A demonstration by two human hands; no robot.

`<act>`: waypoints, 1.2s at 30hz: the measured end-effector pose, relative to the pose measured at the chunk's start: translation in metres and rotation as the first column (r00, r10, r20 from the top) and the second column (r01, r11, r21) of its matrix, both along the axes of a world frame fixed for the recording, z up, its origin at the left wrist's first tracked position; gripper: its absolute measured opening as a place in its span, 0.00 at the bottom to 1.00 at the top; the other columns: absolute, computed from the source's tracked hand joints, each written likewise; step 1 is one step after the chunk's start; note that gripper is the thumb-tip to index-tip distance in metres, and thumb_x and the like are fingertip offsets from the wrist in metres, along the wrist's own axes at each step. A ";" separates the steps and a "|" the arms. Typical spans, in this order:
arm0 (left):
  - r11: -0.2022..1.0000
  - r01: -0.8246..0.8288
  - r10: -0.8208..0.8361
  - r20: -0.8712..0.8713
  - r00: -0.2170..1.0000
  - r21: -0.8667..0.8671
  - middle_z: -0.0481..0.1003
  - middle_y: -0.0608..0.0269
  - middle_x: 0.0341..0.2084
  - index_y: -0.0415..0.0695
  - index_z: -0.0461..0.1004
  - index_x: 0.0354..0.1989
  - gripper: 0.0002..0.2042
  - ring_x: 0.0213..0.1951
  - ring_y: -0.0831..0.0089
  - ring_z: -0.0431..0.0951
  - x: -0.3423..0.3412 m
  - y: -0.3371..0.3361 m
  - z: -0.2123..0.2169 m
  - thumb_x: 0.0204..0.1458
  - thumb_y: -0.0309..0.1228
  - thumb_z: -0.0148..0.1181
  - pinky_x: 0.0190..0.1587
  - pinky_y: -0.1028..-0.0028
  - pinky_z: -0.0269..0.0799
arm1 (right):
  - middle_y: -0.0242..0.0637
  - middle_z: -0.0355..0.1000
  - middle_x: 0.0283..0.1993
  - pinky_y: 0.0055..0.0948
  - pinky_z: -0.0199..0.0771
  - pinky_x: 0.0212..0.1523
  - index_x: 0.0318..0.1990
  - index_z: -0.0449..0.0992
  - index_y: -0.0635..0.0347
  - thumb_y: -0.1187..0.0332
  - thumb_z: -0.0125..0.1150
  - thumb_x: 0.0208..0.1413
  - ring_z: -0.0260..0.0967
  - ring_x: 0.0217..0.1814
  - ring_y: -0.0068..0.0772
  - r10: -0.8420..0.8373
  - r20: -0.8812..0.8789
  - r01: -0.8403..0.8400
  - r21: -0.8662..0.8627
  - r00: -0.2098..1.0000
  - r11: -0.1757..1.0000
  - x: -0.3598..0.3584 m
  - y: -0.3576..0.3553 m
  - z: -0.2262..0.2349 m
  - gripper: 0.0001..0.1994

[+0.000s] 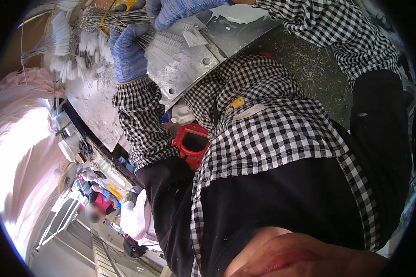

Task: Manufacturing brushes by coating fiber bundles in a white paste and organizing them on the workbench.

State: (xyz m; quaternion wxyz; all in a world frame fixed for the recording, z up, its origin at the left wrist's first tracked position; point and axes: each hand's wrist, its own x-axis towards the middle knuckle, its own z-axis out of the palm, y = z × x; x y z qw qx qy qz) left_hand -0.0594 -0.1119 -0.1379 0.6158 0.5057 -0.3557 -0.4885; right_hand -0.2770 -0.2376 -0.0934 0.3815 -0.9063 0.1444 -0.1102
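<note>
My left hand (128, 53), in a blue knit glove, closes round a bundle of thin twisted-wire brushes (125, 19) near the top edge. My right hand (185, 11), gloved alike, grips the same bundle from the right; part of its fingers is cut off by the picture's edge. A yellow tie (104, 18) circles the wires left of my hands. White bristle heads (164, 51) fan out below the wires, over a metal plate (189, 69) with round holes. Dark rounded tips show behind the bundle; I cannot tell what they belong to.
More white-bristled brushes (62, 34) lie in bunches at the upper left. A red container (192, 145) with a dark opening and a white bottle (182, 113) stand below the plate. Pink cloth (23, 124) hangs at the left. Another person (101, 203) is farther back.
</note>
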 end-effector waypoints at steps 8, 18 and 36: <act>0.996 0.079 -0.086 -0.176 0.981 -0.049 0.80 0.54 0.42 0.34 0.73 0.52 0.20 0.42 0.62 0.82 -0.012 -0.010 0.001 0.46 0.19 0.57 0.49 0.64 0.81 | 0.48 0.81 0.33 0.44 0.77 0.43 0.36 0.87 0.55 0.55 0.67 0.46 0.80 0.38 0.49 -0.045 0.012 0.045 -0.044 0.999 0.998 -0.004 0.002 0.009 0.16; 0.982 0.116 -0.028 0.494 0.869 -0.148 0.77 0.65 0.42 0.37 0.71 0.58 0.20 0.47 0.74 0.77 -0.067 -0.051 0.030 0.62 0.34 0.66 0.52 0.75 0.73 | 0.52 0.78 0.48 0.47 0.74 0.54 0.47 0.79 0.63 0.58 0.58 0.62 0.76 0.51 0.56 0.024 0.152 0.025 -0.313 0.988 0.950 -0.037 -0.044 -0.029 0.17; 0.879 0.447 0.274 0.943 -0.188 -0.166 0.76 0.55 0.37 0.47 0.76 0.42 0.18 0.46 0.49 0.75 -0.100 -0.112 0.023 0.38 0.29 0.63 0.48 0.55 0.73 | 0.42 0.74 0.46 0.35 0.72 0.55 0.51 0.76 0.57 0.63 0.46 0.69 0.71 0.49 0.38 0.005 0.194 0.080 -0.430 0.981 0.899 -0.067 -0.103 -0.162 0.14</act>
